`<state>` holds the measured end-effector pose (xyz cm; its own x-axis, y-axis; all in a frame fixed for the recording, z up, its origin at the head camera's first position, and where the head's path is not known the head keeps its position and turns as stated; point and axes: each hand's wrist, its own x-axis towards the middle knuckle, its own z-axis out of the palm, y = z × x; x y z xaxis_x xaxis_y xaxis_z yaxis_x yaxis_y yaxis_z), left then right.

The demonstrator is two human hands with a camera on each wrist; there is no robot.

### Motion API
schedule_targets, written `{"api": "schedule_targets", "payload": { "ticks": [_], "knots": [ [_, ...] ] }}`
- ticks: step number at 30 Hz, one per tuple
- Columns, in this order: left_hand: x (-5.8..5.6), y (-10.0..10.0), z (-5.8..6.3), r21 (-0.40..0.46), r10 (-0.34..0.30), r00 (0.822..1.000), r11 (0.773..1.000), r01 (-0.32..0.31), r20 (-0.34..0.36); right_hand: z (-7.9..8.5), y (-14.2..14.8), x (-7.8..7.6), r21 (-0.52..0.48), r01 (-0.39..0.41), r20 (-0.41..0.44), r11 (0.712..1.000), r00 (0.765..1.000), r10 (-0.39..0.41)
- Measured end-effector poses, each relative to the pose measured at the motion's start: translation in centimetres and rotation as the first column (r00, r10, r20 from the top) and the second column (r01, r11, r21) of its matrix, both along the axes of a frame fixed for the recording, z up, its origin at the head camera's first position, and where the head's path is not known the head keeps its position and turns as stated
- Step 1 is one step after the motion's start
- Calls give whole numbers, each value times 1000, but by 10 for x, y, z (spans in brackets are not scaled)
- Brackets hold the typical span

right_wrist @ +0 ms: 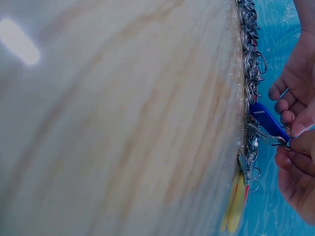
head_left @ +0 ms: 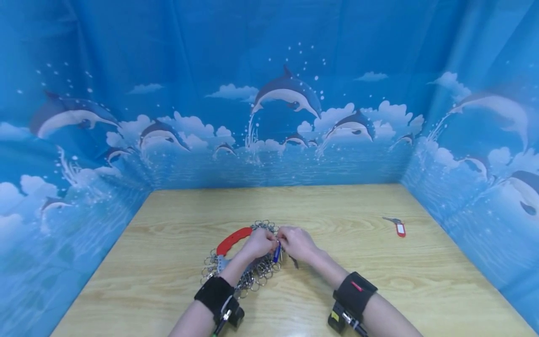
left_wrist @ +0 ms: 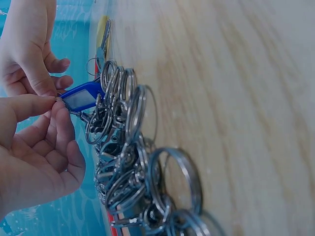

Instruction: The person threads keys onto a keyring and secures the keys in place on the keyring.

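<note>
Over the right edge of a red-handled holder (head_left: 232,241) hung with many metal rings (head_left: 257,276), both hands meet at the fingertips. A small metal ring (right_wrist: 285,144) joins a blue key tag (right_wrist: 268,120) to a key (right_wrist: 257,130). My left hand (head_left: 258,242) pinches this ring between thumb and forefinger. From the other side, my right hand (head_left: 298,242) pinches it too, fingertips touching the left ones. The tag (left_wrist: 81,97) hangs below the fingers, close against the holder's rings (left_wrist: 118,147). Part of the holder lies hidden beneath the left hand.
A yellow-handled tool (right_wrist: 236,201) lies beside the rings, mostly covered by the right hand in the head view. Farther right on the wooden table (head_left: 337,206) lies a key with a red tag (head_left: 400,229). A blue dolphin curtain (head_left: 202,159) surrounds the table.
</note>
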<state>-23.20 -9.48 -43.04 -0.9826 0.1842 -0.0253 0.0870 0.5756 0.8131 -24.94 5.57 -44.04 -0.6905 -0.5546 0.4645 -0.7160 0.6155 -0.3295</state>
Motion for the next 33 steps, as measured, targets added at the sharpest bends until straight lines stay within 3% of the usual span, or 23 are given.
{"api": "schedule_targets", "payload": {
  "ticks": [11,27,33],
  "knots": [
    [-2,-1,1,41,15,998,999,-17,53,0,1,-2,-6,-19,-18,1000,1000,19],
    [-5,0,-2,57,41,997,997,-45,65,-1,4,-2,-8,-22,12,1000,1000,23],
    [-5,-2,-1,63,13,997,998,-18,80,-2,4,-2,-14,-4,14,1000,1000,4]
  ]
}}
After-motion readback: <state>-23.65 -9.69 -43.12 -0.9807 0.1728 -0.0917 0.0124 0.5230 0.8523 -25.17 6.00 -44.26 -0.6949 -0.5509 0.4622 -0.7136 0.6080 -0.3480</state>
